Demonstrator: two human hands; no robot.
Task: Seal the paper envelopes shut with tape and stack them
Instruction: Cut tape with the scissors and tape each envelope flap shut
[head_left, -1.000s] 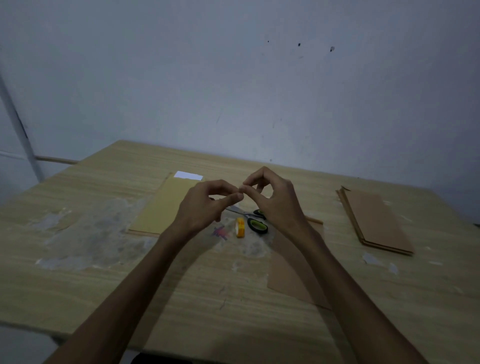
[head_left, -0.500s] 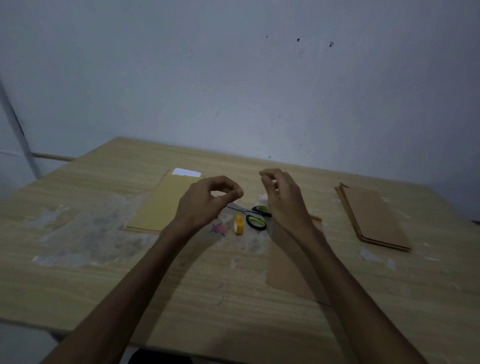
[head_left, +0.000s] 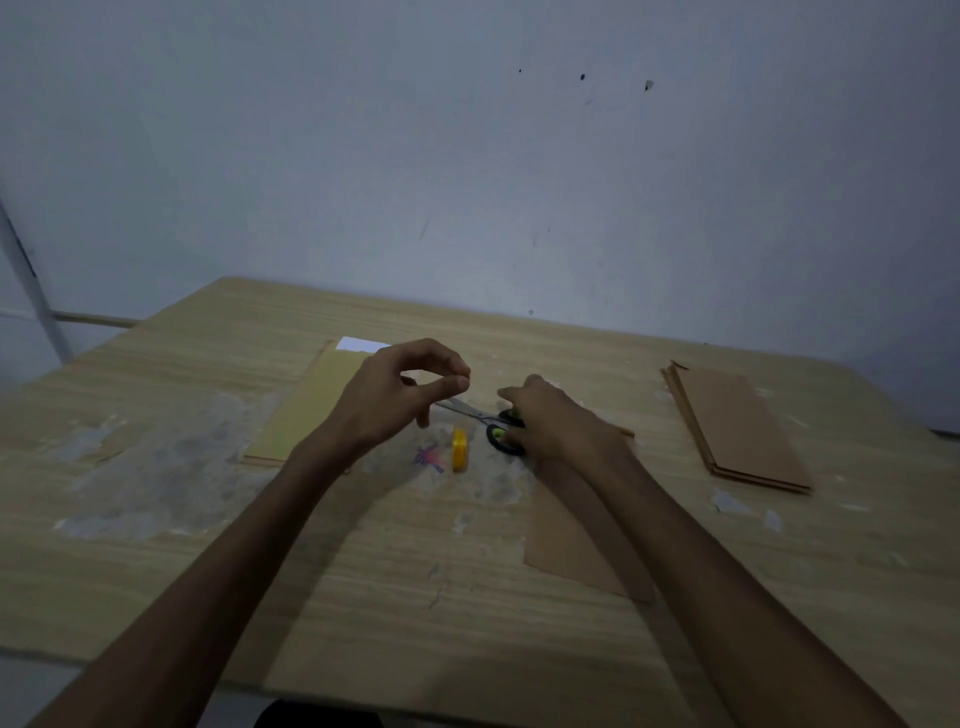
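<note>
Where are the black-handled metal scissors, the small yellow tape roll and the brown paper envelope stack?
Black-handled metal scissors (head_left: 470, 409): head view, on the blades.
Small yellow tape roll (head_left: 459, 448): head view, on its side face.
Brown paper envelope stack (head_left: 737, 426): head view, top envelope's middle.

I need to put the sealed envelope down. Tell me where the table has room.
Free: the stretch between the brown envelope under the right forearm and the envelope stack, and the near edge. Crowded: the middle, with scissors, yellow tape roll and both hands.
</note>
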